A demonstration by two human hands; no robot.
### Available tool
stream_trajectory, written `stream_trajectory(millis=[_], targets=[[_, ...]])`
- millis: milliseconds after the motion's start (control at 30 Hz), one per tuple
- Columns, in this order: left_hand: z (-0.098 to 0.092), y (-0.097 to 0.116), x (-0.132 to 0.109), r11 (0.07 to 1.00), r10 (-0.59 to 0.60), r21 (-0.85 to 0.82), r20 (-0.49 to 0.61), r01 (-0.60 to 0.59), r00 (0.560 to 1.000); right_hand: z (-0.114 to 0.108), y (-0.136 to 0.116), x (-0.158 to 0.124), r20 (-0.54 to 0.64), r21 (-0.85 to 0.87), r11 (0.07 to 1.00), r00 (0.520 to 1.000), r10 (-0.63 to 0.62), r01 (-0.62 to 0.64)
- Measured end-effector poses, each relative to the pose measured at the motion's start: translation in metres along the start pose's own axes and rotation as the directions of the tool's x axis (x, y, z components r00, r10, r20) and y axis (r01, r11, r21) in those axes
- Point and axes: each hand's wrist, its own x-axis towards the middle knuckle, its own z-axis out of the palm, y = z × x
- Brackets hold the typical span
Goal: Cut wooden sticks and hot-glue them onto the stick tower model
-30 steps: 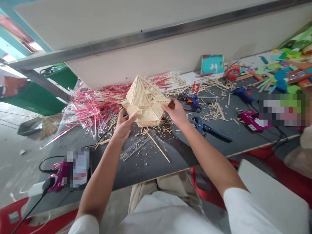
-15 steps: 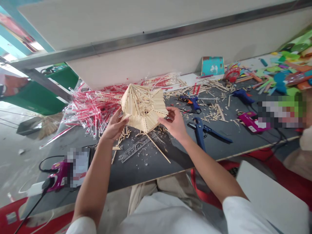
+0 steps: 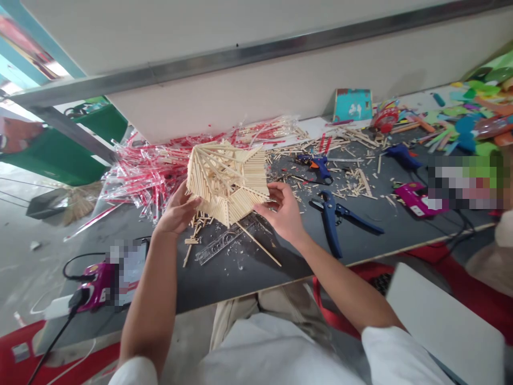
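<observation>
A model roof made of thin wooden sticks (image 3: 248, 174) is held up above the table between my two hands. My left hand (image 3: 176, 211) grips its left edge, thumb in front and fingers partly hidden behind. On the opposite edge, my right hand (image 3: 282, 211) pinches it with thumb and fingers. Below the model lie a clear plastic ruler (image 3: 218, 246) and a long loose stick (image 3: 260, 244). To the right of my right hand rests a blue-handled cutter (image 3: 332, 224).
Red-and-clear plastic wrappers (image 3: 140, 174) pile up at the left back. A blue glue gun (image 3: 318, 166) lies among stick scraps; another glue gun (image 3: 403, 155) is farther right. A purple power strip (image 3: 94, 286) with cables sits at the front left. Colourful pieces (image 3: 465, 128) fill the right back.
Both hands have moved the stick model slightly left and tilted it, so more of its open inside faces the camera. The grip of both hands stays on its edges.
</observation>
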Motion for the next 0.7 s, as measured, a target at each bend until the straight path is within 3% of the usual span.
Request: stream_trajectory(millis=[200,367,533,700], targets=[[-0.015,0.015,-0.015,0.991,0.063,-0.101,-0.200,-0.084,0.978,0.034,0.000,-0.004,0.097,0.078,0.997,0.995,0.006,-0.014],[-0.031,0.017,-0.030,0.971,0.174,-0.095,-0.340,-0.218,0.924,0.055,0.002,-0.007,0.216,0.053,0.999,0.976,-0.009,-0.003],[-0.041,0.007,-0.037,0.982,0.151,-0.042,-0.418,-0.184,0.896,0.048,0.010,-0.005,0.264,0.025,0.999,0.964,0.034,-0.042],[-0.037,0.001,-0.038,0.986,0.126,-0.054,-0.361,-0.156,0.924,0.024,0.004,0.010,0.315,-0.181,0.982,0.943,0.113,-0.057]])
